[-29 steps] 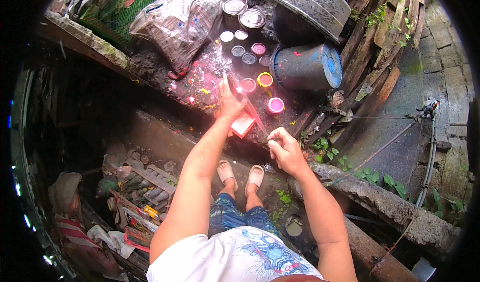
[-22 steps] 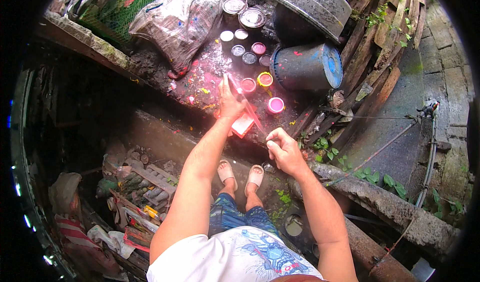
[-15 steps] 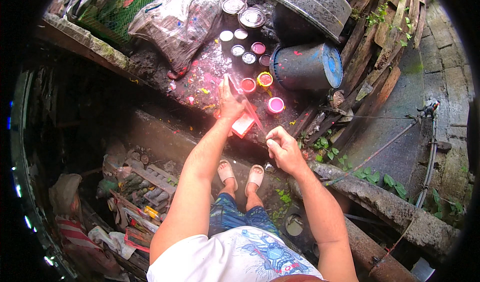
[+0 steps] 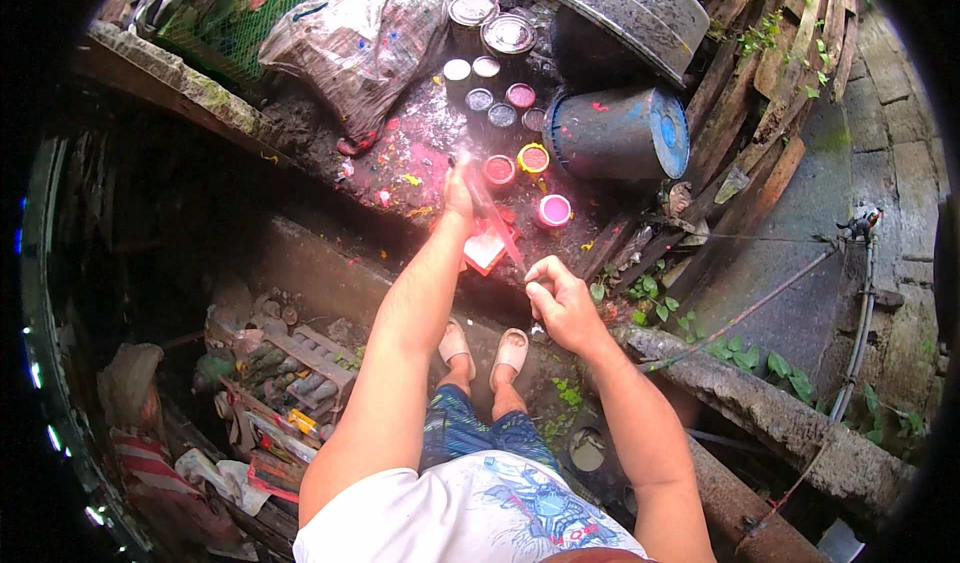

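A narrow, translucent pink strip (image 4: 497,225), apparently thin plastic, stretches between my two hands above the paint-stained ledge (image 4: 405,221). My left hand (image 4: 459,195) is closed around its far part, where the outline is blurred. At its near end my right hand (image 4: 562,303) pinches the tip between thumb and curled fingers. Below the strip, close to my left hand, lies a red-orange block-like thing (image 4: 484,251) with a pale top. Beyond and to the right stand open paint pots: a red one (image 4: 499,170), a yellow-rimmed one (image 4: 533,158) and a pink one (image 4: 554,211).
Several lidded tins (image 4: 508,34) stand farther back. A dark bucket (image 4: 618,133) lies on its side beneath a tilted grey basin (image 4: 630,8). At left sits a stained sack (image 4: 360,48); at right, wooden planks (image 4: 770,93). Scrap (image 4: 290,383) fills the lower left.
The strip has shifted slightly and its far end looks more blurred. My right hand is a little farther left. Both hands keep their grip.
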The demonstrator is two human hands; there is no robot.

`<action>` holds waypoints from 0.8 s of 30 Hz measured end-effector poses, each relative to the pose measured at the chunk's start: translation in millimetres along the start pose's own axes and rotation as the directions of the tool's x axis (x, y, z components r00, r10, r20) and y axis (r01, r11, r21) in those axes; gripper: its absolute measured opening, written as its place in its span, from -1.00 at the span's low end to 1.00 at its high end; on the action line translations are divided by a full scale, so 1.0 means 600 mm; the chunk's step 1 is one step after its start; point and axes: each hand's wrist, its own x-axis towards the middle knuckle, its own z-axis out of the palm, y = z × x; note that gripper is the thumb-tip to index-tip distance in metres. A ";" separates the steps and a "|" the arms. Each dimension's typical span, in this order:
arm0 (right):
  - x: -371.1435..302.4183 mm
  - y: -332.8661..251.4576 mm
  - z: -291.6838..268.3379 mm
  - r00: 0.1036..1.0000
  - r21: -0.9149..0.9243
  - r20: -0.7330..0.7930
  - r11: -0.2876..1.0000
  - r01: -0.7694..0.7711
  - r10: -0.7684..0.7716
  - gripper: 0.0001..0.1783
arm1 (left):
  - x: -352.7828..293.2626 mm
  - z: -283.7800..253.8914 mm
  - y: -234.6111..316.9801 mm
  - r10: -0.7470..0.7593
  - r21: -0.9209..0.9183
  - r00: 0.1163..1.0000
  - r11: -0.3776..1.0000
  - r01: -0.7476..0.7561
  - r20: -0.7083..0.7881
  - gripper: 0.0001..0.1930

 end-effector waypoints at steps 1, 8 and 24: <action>0.000 0.002 0.005 1.000 -0.003 0.019 1.000 0.013 -0.013 -0.88 | 0.015 -0.021 -0.001 -0.126 -0.055 0.992 0.991 0.125 -0.018 0.10; -0.005 0.037 0.000 1.000 -0.010 -0.021 1.000 0.014 -0.014 -0.87 | 0.005 0.013 0.003 -0.279 -0.231 0.960 0.933 0.277 0.024 0.09; 0.008 0.064 -0.009 0.998 0.001 -0.054 0.999 -0.035 0.035 -0.87 | 0.048 0.023 -0.066 0.168 0.078 0.842 0.986 -0.149 -0.513 -0.71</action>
